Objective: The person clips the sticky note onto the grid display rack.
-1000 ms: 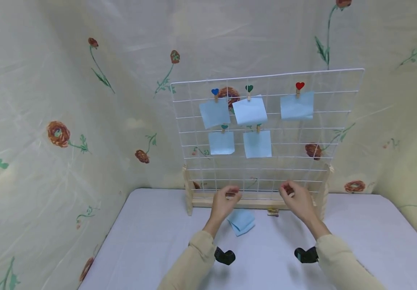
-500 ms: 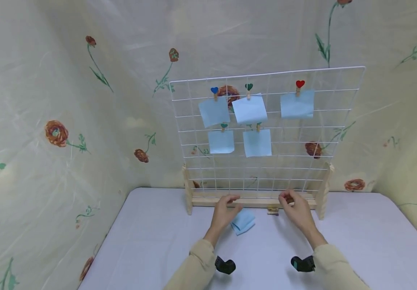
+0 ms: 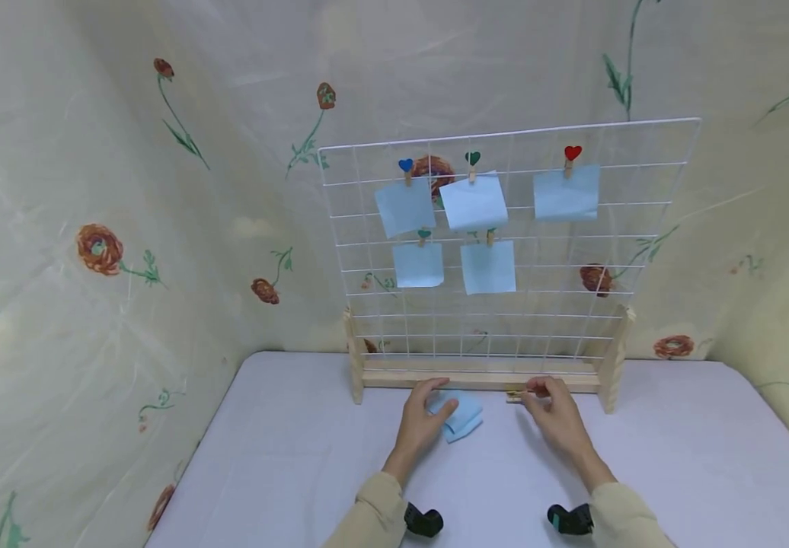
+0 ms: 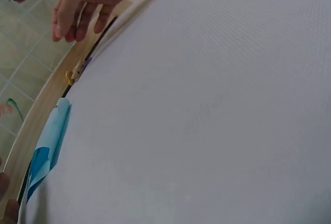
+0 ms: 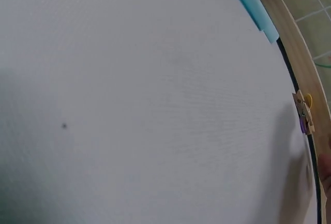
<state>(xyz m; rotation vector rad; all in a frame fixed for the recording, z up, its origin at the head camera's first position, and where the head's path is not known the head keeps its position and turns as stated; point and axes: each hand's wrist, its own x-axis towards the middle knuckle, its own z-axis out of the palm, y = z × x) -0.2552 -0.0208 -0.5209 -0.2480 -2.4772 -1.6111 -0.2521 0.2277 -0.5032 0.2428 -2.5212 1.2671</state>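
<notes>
My left hand (image 3: 422,422) is beside the light blue paper sheets (image 3: 464,420) on the table, thumb and fingers apart around their left edge. In the left wrist view the sheets (image 4: 49,141) look stacked and curled at the edge. My right hand (image 3: 560,422) hovers with bent, relaxed fingers right at the small wooden clothespins (image 3: 514,396). The right wrist view shows these clothespins (image 5: 304,112) close up, with yellow and purple decorations, lying along the rack's wooden base (image 5: 292,43). Nothing shows between the fingers of either hand.
A white wire grid (image 3: 538,304) stands upright in a wooden base (image 3: 401,378) at the table's back. Several blue sheets hang on it from heart-topped clothespins, one with a red heart (image 3: 573,154). Floral fabric (image 3: 244,190) surrounds the white table (image 3: 298,441).
Both hands have come down from in front of the grid's lower part toward the table, the left to the blue sheets, the right to the clothespins. The head view has tilted slightly.
</notes>
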